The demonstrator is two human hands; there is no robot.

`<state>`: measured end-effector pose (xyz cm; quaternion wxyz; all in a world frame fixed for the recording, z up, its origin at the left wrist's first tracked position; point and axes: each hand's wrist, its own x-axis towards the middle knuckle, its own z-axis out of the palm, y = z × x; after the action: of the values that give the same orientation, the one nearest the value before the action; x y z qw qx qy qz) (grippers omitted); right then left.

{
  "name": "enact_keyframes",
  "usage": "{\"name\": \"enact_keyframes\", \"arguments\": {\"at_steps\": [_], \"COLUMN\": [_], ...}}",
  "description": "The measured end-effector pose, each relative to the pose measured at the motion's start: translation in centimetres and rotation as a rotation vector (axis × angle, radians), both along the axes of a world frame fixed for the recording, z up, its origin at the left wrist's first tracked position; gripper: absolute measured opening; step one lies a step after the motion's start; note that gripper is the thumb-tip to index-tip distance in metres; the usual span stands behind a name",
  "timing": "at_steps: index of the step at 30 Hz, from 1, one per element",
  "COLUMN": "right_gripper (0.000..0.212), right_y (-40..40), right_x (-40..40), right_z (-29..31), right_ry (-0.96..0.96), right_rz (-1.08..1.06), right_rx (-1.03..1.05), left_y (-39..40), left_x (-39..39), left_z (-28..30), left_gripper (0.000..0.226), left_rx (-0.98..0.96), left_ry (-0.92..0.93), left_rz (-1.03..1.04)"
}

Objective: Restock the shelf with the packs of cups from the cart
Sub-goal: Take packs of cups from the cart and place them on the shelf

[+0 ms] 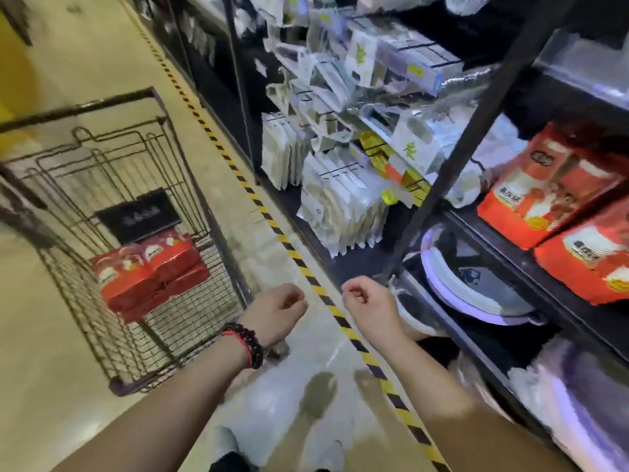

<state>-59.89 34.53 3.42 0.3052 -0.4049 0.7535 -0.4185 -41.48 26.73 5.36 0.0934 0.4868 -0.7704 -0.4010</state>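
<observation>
At nine o'clock the wire cart (143, 301) holds two red packs of cups (149, 274) lying side by side, long axes toward one o'clock. Both empty hands, left hand (277, 310) and right hand (369, 306), hang loosely curled. At three o'clock two more red packs (551, 189) lie on the shelf (531, 264).

1. I see the cart (143, 301) is dark wire metal mesh.
2. Its red packs of cups (149, 274) look wrapped in glossy plastic.
3. The shelf (510, 253) frame is matt black metal.
4. The floor (85, 80) looks smooth, slightly shiny.
</observation>
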Motion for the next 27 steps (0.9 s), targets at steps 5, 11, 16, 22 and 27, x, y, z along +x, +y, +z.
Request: {"name": "enact_keyframes", "arguments": {"at_steps": [5, 11, 16, 22, 27], "right_gripper": [0.03, 0.03, 0.026, 0.021, 0.021], "right_y": [-7.2, -14.0, -18.2, -23.1, -29.7], "right_x": [10.2, 22.0, 28.6, 31.7, 32.5], "right_z": [-0.1, -1.2, -2.6, -4.0, -5.7], "right_ry": [-0.003, 0.013, -0.002, -0.062, -0.067], "right_rz": [0.224, 0.425, 0.463, 0.478, 0.517], "right_rx": [0.016, 0.063, 0.097, 0.169, 0.23], "left_y": [-2.9, -6.1, -7.8, -11.0, -16.3], "left_x": [11.5, 24.5, 31.6, 35.2, 35.3], "left_z": [-0.5, -1.1, -2.6, -4.9, -6.0], "left_gripper": [0.012, 0.011, 0.023, 0.005, 0.014], "left_rx": [0.009, 0.041, 0.082, 0.125, 0.157], "left_ry": [-0.039, -0.016, 0.028, 0.039, 0.047], "left_rz": [0.176, 0.357, 0.486, 0.586, 0.603]}}
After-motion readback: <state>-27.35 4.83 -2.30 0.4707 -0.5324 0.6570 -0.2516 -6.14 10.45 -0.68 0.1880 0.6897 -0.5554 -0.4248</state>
